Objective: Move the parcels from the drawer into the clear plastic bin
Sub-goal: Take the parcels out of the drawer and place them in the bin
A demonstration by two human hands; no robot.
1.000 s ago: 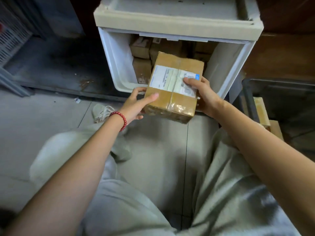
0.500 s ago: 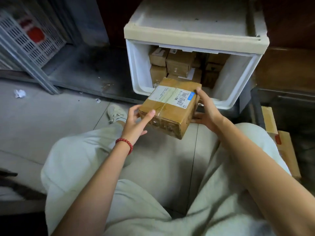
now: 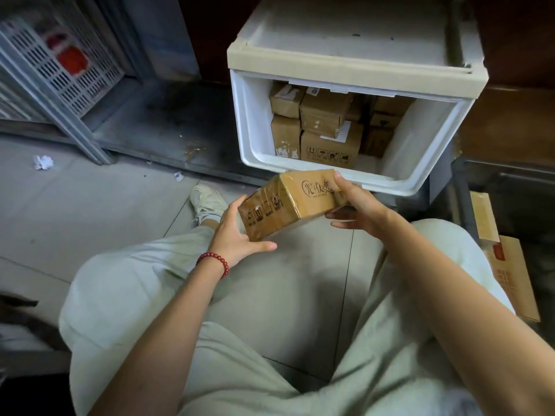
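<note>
I hold a taped brown cardboard parcel (image 3: 288, 202) with both hands, just in front of and below the open white drawer (image 3: 399, 183). My left hand (image 3: 237, 232), with a red bead bracelet on the wrist, cups the parcel's near left end. My right hand (image 3: 357, 208) grips its far right end. The parcel is tilted, its printed side facing up. Several more brown parcels (image 3: 326, 115) sit stacked inside the drawer. At the right edge is a dark-framed bin (image 3: 504, 181) with flat brown boxes (image 3: 510, 280) in it; I cannot tell if it is the clear plastic bin.
My legs in pale trousers fill the lower view, a white shoe (image 3: 207, 202) near the drawer. A white lattice crate (image 3: 60, 64) and metal rack stand at the far left. Crumpled paper (image 3: 43, 162) lies on the tiled floor.
The parcel came out of the drawer toward me and lower, and turned over so its shipping label no longer shows. My left hand shifted under its near end.
</note>
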